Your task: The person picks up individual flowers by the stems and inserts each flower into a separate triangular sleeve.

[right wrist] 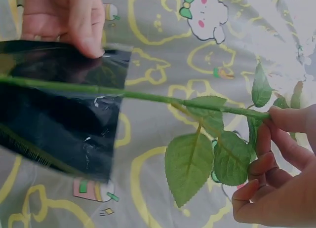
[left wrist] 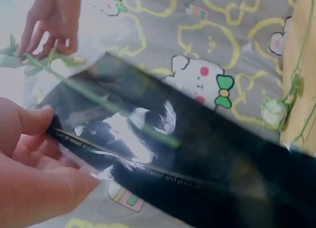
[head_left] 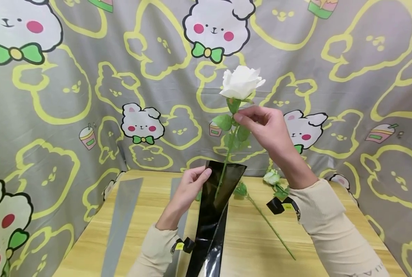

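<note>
Between thumb and fingers, my right hand (head_left: pixel 266 125) pinches the green stem (right wrist: pixel 153 98) of a white rose (head_left: pixel 241 82), just below its bloom. The rose is upright, and the lower stem runs down inside a black flower sleeve (head_left: pixel 211 223) with a clear, glossy front. My left hand (head_left: pixel 188 188) pinches the sleeve's upper left edge near its mouth. Through the clear front, the stem's lower end (left wrist: pixel 170 140) shows in the left wrist view. Green leaves (right wrist: pixel 190 159) hang off the stem between the sleeve's mouth and my right hand.
On the wooden table (head_left: pixel 261 246), a green stem (head_left: pixel 271 227) and a pale rose (head_left: pixel 271 177) lie to the right. A grey translucent sleeve (head_left: pixel 121 223) lies at left; another grey strip (head_left: pixel 181 227) is partly behind my left arm. Patterned grey cloth (head_left: pixel 178 88) hangs behind and beside the table.
</note>
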`<state>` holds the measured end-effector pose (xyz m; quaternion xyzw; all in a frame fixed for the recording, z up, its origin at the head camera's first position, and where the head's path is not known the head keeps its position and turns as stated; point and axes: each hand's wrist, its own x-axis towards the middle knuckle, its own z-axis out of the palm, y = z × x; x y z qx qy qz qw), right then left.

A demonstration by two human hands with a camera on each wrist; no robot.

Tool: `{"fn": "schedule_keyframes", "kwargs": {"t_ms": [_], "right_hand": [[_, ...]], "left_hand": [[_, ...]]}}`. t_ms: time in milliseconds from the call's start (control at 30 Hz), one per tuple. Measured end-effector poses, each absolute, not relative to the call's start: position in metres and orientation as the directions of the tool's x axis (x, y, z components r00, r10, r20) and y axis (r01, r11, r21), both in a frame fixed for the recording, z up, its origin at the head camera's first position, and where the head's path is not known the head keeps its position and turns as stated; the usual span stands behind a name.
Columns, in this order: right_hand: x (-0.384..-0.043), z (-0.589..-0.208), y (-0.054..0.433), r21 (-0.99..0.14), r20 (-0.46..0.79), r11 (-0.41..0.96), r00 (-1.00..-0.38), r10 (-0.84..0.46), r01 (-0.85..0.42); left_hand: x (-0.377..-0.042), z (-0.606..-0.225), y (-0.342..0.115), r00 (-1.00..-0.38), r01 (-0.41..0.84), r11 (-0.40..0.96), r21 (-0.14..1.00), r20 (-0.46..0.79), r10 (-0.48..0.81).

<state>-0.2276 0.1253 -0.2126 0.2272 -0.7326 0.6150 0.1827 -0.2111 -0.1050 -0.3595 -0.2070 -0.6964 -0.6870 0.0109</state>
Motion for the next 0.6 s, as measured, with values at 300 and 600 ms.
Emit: {"fn": "schedule_keyframes", "kwargs": {"t_ms": [300,600], "right_hand": [[-0.227,-0.22,0.117,-0.801,0.562,0.156,-0.816,-0.139,-0.578],[-0.224,-0.229,0.109,-0.779,0.548,0.242,-0.816,-0.183,-0.578]], "left_hand": [[-0.209,-0.356,-0.1,-0.937,0.303,-0.051,0.952,0.307,0.164],[-0.209,-0.349,-0.095,-0.921,0.343,-0.082,0.936,0.352,0.163]]}}
